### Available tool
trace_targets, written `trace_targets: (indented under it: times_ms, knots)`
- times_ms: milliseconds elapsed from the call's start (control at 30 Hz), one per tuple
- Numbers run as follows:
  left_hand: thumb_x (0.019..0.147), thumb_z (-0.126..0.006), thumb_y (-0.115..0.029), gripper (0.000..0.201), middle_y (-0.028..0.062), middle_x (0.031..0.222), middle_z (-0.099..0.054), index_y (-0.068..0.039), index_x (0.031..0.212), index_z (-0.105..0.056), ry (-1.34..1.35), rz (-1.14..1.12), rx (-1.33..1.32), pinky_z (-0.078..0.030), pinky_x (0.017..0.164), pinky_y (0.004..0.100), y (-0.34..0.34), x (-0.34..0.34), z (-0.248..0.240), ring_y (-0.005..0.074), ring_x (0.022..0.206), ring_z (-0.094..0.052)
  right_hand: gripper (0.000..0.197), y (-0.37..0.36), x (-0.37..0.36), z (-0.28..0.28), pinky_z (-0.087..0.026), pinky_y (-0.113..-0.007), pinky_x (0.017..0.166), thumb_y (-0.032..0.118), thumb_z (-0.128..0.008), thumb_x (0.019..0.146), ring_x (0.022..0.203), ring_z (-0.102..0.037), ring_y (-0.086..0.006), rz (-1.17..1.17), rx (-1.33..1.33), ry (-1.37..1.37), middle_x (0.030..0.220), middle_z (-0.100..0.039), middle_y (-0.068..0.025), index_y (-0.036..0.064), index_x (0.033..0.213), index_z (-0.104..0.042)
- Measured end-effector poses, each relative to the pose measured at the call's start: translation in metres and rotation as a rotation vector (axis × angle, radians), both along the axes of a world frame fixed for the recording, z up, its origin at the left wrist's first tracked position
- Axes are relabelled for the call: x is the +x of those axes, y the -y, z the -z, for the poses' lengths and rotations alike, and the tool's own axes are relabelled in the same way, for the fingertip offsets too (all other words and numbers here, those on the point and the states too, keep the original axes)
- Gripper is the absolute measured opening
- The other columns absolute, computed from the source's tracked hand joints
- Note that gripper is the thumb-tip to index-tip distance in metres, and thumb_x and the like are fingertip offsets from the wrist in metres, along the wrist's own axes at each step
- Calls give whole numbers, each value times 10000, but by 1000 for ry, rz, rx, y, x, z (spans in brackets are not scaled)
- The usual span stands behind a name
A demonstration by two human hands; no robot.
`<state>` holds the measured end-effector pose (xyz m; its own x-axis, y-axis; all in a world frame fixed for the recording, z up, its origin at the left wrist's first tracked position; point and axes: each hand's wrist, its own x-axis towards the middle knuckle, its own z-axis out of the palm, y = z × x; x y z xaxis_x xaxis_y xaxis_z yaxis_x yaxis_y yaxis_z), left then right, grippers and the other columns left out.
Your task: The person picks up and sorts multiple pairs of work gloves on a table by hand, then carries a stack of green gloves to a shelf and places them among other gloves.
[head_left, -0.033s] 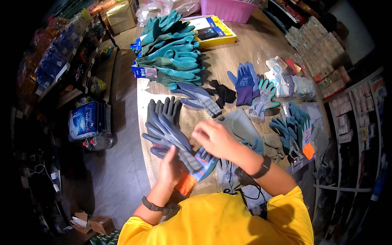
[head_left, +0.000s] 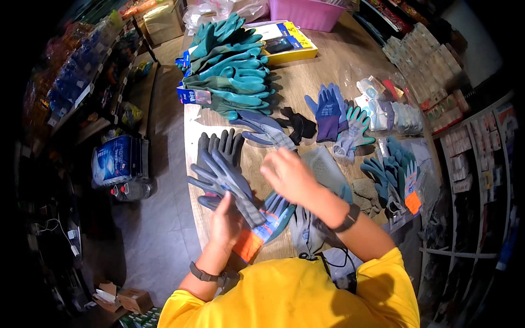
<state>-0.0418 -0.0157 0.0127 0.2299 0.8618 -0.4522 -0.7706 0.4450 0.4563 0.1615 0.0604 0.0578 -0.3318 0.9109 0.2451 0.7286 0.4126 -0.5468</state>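
My left hand [head_left: 225, 221] is closed around the cuff of a grey-blue work glove [head_left: 232, 183], thumb on top, the glove's fingers pointing up and left. Beneath it another glove's dark fingertips and a bit of pink show. My right hand [head_left: 291, 176] hovers to the right of the held glove, fingers loosely bent and somewhat apart, with nothing visible in them. Just beyond lies a dark grey glove [head_left: 227, 145]. Close to my body are a glove with an orange-and-blue card [head_left: 257, 238] and a light grey glove [head_left: 306, 232].
Green coated gloves [head_left: 229, 82] are piled at the far left, beside a yellow box [head_left: 292, 52]. A pink bin [head_left: 306, 13] stands behind. Blue-purple gloves [head_left: 330, 112], a bagged bundle [head_left: 391, 112] and teal gloves [head_left: 388, 172] lie to the right. Shelves flank the table [head_left: 292, 82].
My right hand has shifted slightly up and right, away from the held glove. That glove has moved a little left in my left hand.
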Motion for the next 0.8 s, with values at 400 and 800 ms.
trace_targets:
  times_ms: [400, 800]
  knots:
    - [986, -533, -380, 425, 140, 1233, -639, -59, 1263, -556, -65, -73, -175, -471, 969, 473, 27, -32, -7, 326, 1113, -604, 212, -61, 33, 34, -458, -256, 595, 67, -705, 806, 646, -577, -72, 299, -193, -681, 705, -650, -35, -5, 1000, -661]
    - [889, -605, -583, 882, 192, 1504, -412, -43, 1512, -292, -8, 166, 70, -310, 1172, 498, 13, 3, -31, 355, 1370, -434, 351, 121, -21, -37, -435, -321, 762, 155, -593, 790, 828, -521, -192, -385, 181, 227, 869, -512, -47, -5, 1101, -628]
